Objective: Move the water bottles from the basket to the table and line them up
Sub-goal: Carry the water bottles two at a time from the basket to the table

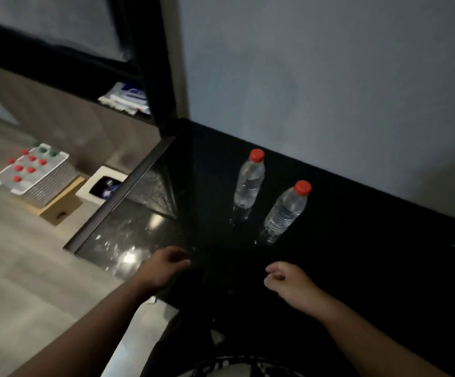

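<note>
Head view: bottles (249, 183) upright by the wall (329, 77) start our row; left hand (166, 268), right hand (289, 281) loosely curled, empty.

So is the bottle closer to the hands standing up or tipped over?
Upright. The nearer water bottle stands on its base on the black table, with its red cap on top.
</note>
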`<act>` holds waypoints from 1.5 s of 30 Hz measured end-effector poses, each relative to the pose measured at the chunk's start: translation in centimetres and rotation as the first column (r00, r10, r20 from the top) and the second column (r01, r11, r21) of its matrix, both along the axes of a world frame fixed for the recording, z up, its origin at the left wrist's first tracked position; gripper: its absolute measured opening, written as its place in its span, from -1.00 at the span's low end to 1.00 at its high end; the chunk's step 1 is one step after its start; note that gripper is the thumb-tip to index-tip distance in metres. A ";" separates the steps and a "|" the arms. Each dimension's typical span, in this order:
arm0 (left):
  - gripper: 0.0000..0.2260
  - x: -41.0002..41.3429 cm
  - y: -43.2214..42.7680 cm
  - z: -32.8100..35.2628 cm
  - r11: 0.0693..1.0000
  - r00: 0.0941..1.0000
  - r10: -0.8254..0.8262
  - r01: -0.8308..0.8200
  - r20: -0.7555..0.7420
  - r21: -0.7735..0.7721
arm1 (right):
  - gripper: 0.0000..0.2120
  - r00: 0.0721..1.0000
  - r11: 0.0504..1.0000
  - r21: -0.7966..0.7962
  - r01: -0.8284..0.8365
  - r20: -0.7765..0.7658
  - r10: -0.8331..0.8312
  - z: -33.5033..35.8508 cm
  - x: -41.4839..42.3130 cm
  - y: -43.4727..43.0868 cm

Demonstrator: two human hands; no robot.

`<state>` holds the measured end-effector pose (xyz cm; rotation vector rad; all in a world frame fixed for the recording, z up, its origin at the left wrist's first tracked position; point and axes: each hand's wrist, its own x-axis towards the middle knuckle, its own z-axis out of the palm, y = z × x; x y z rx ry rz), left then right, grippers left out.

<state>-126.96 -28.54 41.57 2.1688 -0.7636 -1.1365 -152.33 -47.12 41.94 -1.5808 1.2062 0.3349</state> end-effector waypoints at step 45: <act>-0.80 12.7 54.5 0.2 0.543 0.540 0.839 -0.838 -0.070 0.054 | -0.87 0.662 0.674 -0.038 -0.738 0.155 0.734 1.5 40.3 41.9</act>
